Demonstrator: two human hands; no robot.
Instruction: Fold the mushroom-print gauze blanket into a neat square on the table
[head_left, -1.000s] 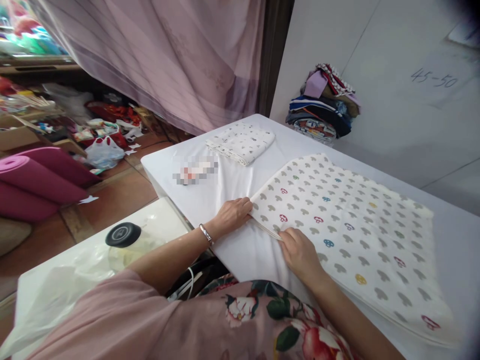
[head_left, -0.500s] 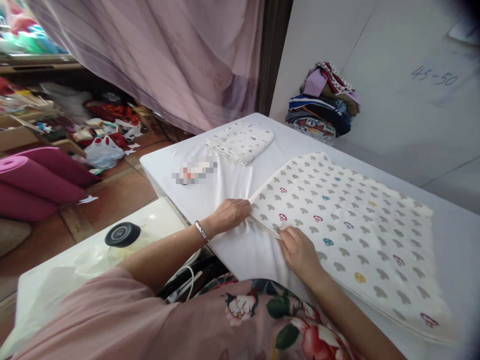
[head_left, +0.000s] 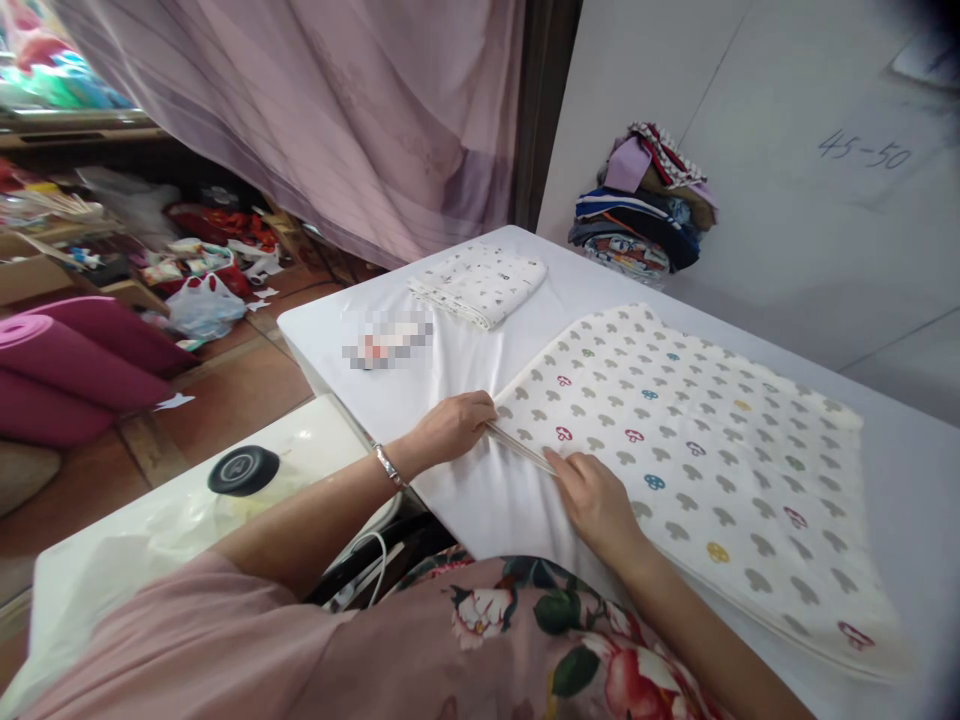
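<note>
A white folded cloth (head_left: 697,480) with grey mushroom shapes and a few coloured ones lies flat on the white-covered table (head_left: 480,500). My left hand (head_left: 456,425), with a bracelet at the wrist, pinches the cloth's near left corner. Along the same edge, a little to the right, my right hand (head_left: 596,495) grips the layered border between thumb and fingers. Layers show as thin lines between my two hands. A second folded cloth (head_left: 484,285) with small dark prints rests at the far left of the table, apart from both hands.
A blurred-out item (head_left: 386,340) lies at the table's left. Beside my left arm, a lower white surface (head_left: 315,425) holds a black round-lidded object (head_left: 244,469). Folded clothes (head_left: 641,205) are piled behind the table, by the wall. Pink rolled mats (head_left: 82,365) stand on the floor.
My left hand has shifted slightly left and toward me, still pinching the corner. My right hand has slid slightly left along the edge. The cloth lies almost as before.
</note>
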